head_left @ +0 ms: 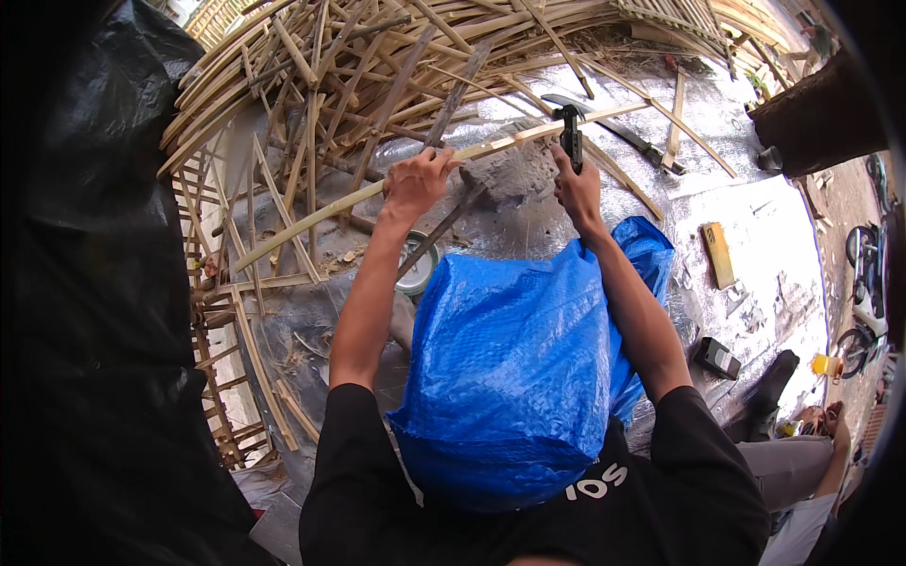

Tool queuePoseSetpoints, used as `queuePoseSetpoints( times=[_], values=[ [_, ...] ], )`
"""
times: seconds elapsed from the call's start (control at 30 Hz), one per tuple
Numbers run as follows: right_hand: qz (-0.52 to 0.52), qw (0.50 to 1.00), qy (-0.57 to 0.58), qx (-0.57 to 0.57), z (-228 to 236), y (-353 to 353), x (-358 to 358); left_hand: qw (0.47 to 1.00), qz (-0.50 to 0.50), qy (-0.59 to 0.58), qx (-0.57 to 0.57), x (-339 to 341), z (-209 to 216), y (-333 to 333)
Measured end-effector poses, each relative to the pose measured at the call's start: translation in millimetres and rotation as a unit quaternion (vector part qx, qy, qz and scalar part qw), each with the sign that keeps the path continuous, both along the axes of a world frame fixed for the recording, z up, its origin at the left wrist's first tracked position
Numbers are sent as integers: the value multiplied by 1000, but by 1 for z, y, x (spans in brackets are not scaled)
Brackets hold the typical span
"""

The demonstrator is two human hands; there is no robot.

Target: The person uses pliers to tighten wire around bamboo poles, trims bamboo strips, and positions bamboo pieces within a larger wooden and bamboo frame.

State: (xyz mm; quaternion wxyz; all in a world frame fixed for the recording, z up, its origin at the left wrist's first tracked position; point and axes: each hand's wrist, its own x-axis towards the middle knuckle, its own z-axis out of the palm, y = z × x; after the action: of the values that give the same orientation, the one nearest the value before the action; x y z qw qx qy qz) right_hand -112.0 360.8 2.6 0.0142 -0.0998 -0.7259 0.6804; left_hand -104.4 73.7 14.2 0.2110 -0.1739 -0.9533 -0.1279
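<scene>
My left hand is closed around a long, pale bamboo strip, which slants up to the right over a grey, dusty block. My right hand grips a black tool by its upright body. The tool's short, jaw-like head meets the strip near its right end; its exact kind is unclear. Behind that hand lies a curved knife with a dark handle. A blue woven plastic sheet covers my lap, under my right forearm.
Bamboo strips are heaped at the far side. A round metal tin sits left of the blue sheet. A yellowish block and a black box lie right. Another person's hand shows lower right; black sheeting hangs left.
</scene>
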Motion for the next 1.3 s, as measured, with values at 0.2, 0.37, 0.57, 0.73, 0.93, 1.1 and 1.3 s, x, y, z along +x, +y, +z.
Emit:
queuePoseSetpoints(
  times=[0.2, 0.37, 0.57, 0.73, 0.93, 1.1, 1.3],
  values=[
    [9, 996, 41, 82, -19, 1, -11, 1000, 6, 1, -18, -7, 8, -21],
    [49, 990, 40, 124, -8, -3, -6, 1000, 16, -14, 6, -10, 14, -26],
    [69, 976, 22, 204, 7, -5, -3, 993, 90, -51, 49, -12, 26, -32],
    [56, 939, 31, 339, -7, -9, -2, 989, 94, -34, 111, -6, 26, -42],
    [75, 959, 65, 266, -24, -4, -9, 986, 100, -33, 130, 3, 38, -31],
    [47, 876, 176, 447, 1, -21, 2, 990, 84, -18, 110, 18, 55, -27],
    [292, 811, 285, 419, -17, -58, 0, 979, 112, -101, 139, 29, 46, -19]
  ],
)
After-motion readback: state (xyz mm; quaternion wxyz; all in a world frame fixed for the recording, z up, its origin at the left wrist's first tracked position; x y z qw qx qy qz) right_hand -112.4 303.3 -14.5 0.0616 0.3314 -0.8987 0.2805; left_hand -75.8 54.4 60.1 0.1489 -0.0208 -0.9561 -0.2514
